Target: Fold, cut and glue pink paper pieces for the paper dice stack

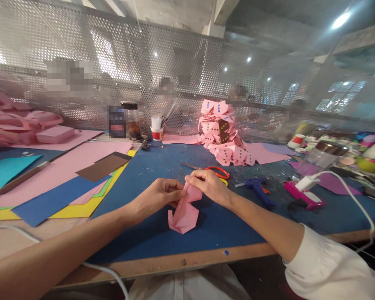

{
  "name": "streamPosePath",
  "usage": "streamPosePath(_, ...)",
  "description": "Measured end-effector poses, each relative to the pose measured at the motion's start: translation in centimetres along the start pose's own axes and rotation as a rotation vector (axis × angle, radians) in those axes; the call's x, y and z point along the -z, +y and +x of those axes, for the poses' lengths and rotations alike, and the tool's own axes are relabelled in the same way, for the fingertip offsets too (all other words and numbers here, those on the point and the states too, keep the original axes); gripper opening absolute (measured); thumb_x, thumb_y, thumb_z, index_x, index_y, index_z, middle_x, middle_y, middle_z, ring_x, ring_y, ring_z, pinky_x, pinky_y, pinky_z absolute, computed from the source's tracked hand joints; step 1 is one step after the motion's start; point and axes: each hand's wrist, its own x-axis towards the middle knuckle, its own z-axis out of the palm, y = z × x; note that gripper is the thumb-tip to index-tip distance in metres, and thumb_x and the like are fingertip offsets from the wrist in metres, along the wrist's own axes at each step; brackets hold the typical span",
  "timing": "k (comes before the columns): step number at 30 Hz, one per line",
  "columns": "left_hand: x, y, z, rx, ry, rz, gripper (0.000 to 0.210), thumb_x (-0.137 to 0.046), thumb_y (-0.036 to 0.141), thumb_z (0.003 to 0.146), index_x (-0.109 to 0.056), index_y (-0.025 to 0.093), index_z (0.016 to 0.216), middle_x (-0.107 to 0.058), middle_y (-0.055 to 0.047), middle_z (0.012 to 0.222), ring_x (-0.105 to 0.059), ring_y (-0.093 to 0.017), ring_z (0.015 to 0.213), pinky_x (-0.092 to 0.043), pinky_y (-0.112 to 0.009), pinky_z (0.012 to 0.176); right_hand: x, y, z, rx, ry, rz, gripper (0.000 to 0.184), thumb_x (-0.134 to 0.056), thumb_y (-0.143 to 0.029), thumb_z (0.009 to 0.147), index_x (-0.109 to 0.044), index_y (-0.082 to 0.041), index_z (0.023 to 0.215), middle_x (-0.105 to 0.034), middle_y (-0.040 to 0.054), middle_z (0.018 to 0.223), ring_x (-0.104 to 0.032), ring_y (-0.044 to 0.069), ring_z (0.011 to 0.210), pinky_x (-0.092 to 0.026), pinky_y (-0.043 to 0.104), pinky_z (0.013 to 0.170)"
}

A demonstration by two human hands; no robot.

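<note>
A folded pink paper piece (186, 216) with angular edges hangs between my two hands, just above the blue table mat (137, 241). My left hand (165, 193) pinches its left edge near the fold. From the upper right, my right hand (208, 185) grips its top between thumb and fingers. Right behind my right hand lie orange-handled scissors (219, 171), partly hidden by it. A blue glue gun (258, 191) rests to the right of that hand.
Coloured sheets, including a blue strip (62, 200), lie at left. A stack of dotted pink paper pieces (220, 133) stands at the back, near a lidded jar (133, 123) and a paper cup (157, 133). At right are a pink device (304, 196) and a white cable (356, 196).
</note>
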Motion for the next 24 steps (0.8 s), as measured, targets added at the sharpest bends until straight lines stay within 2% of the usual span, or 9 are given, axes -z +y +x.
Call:
streamPosePath(4,0.04,-0.08,0.04,0.002,-0.011,-0.002,0.034,-0.080,0.048,0.077,-0.071,0.016,0.080,-0.069,-0.001,0.072,-0.063,-0.015,0.067,-0.051,-0.026,0.069,0.09,-0.11,-0.10,0.011,-0.005,0.017,0.042,-0.055,-0.048,0.097,-0.058,-0.019,0.066,-0.046,-0.0036,0.065,-0.043,0.012,0.065,-0.035,0.027,0.064)
streamPosePath(8,-0.02,0.05,0.01,-0.014,-0.015,0.024,0.034,-0.080,0.047,0.077,-0.069,0.016,0.076,-0.066,0.001,0.068,-0.059,-0.012,0.062,-0.047,-0.023,0.063,0.05,0.01,-0.20,-0.013,-0.053,0.069,0.039,-0.057,-0.047,0.096,-0.057,-0.019,0.069,-0.042,-0.0051,0.066,-0.040,0.011,0.063,-0.032,0.026,0.061)
streamPosePath(13,-0.09,-0.04,-0.03,-0.012,-0.032,0.021,0.036,-0.079,0.048,0.078,-0.067,0.015,0.074,-0.068,0.000,0.068,-0.060,-0.013,0.062,-0.045,-0.023,0.061,-0.10,0.07,-0.23,-0.015,-0.065,-0.019,0.036,-0.064,-0.048,0.092,-0.058,-0.019,0.071,-0.045,-0.0055,0.066,-0.042,0.012,0.066,-0.033,0.025,0.062)
streamPosePath(20,-0.05,-0.17,0.00,0.005,-0.031,0.025,0.037,-0.079,0.049,0.078,-0.067,0.014,0.075,-0.067,0.000,0.068,-0.060,-0.012,0.062,-0.045,-0.024,0.062,-0.19,-0.14,-0.25,0.015,-0.042,-0.050,0.038,-0.062,-0.049,0.094,-0.060,-0.018,0.072,-0.048,-0.0043,0.066,-0.044,0.012,0.067,-0.033,0.026,0.063)
streamPosePath(24,-0.01,0.01,-0.03,-0.004,-0.013,0.026,0.037,-0.079,0.050,0.078,-0.068,0.014,0.074,-0.067,0.000,0.067,-0.059,-0.012,0.062,-0.044,-0.023,0.061,-0.15,0.22,-0.17,-0.007,-0.045,0.031,0.046,-0.055,-0.053,0.097,-0.048,-0.019,0.066,-0.037,-0.0055,0.065,-0.036,0.011,0.063,-0.030,0.026,0.060)
